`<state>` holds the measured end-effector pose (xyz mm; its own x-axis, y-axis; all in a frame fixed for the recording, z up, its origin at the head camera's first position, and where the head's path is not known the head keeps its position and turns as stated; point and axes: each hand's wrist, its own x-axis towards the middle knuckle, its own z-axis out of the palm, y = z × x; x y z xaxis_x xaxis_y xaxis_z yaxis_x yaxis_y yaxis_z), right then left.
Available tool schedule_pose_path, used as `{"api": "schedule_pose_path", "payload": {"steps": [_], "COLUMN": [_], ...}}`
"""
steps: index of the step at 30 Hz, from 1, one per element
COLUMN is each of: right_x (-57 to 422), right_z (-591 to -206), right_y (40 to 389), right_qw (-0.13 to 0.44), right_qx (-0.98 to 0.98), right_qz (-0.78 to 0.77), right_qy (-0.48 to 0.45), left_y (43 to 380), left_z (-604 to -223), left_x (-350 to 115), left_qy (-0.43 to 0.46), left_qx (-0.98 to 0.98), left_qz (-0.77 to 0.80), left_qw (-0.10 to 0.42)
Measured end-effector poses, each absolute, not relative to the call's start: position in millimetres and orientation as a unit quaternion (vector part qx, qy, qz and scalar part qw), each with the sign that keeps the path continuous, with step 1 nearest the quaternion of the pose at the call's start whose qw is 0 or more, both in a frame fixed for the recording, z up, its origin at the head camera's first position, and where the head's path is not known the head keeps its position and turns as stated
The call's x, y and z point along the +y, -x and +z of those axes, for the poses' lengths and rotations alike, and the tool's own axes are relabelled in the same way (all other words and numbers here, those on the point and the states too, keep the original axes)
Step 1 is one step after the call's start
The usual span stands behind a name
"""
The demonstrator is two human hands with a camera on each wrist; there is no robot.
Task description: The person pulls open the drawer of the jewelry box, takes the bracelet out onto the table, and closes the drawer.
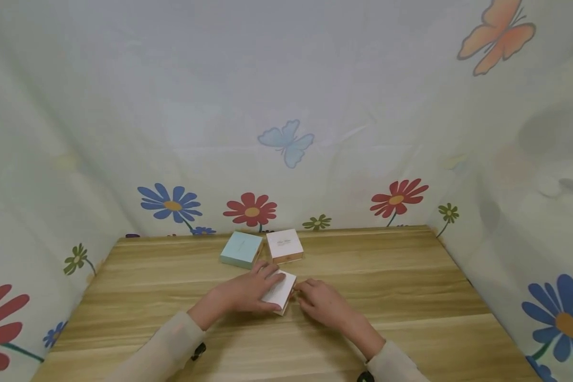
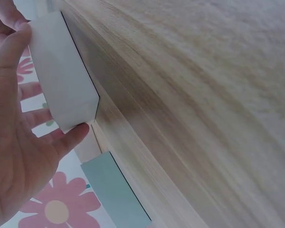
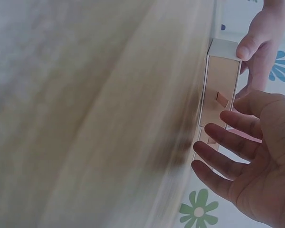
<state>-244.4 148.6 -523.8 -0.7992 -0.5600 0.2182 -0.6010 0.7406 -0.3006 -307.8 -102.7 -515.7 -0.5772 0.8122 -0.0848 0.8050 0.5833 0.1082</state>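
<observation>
A small white drawer box (image 1: 280, 291) lies on the wooden table, its copper-toned front (image 3: 217, 85) turned toward my right hand. My left hand (image 1: 250, 289) holds this box from the left, thumb at the near end and fingers over the top and far side. In the left wrist view, the little finger (image 2: 75, 137) touches a corner of the box. My right hand (image 1: 326, 303) is at the box's right side, fingers loosely spread. A small pull tab (image 3: 222, 99) sticks out of the front, close to the right thumb and forefinger; neither plainly pinches it.
Behind the held box stand a teal box (image 1: 242, 248) and another white box (image 1: 285, 244) with a copper-toned front, side by side. The wooden table (image 1: 401, 286) reaches back to a flower-printed cloth (image 1: 344, 175) that hangs around it.
</observation>
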Motion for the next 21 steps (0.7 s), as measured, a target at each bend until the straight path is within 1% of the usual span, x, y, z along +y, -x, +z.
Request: {"api": "schedule_pose_path", "payload": {"steps": [7, 15, 21], "right_x": [144.3, 144.7, 143.5], "right_z": [-521.2, -520.5, -521.9], "right_y": [243.5, 242.6, 242.6], "right_qw": [0.068, 0.059, 0.065], "right_qx": [-0.932, -0.942, -0.943], "right_qz": [0.186, 0.185, 0.159], "right_qy": [-0.303, -0.273, -0.286], "left_y": [306.7, 306.3, 305.7], "left_z": [-513.3, -513.6, -513.7], "left_x": [-101.3, -101.4, -102.3], "left_qy": [-0.453, -0.455, -0.454], "left_qx": [0.889, 0.889, 0.889], "left_qz": [0.018, 0.014, 0.014], "left_qw": [0.063, 0.054, 0.057]}}
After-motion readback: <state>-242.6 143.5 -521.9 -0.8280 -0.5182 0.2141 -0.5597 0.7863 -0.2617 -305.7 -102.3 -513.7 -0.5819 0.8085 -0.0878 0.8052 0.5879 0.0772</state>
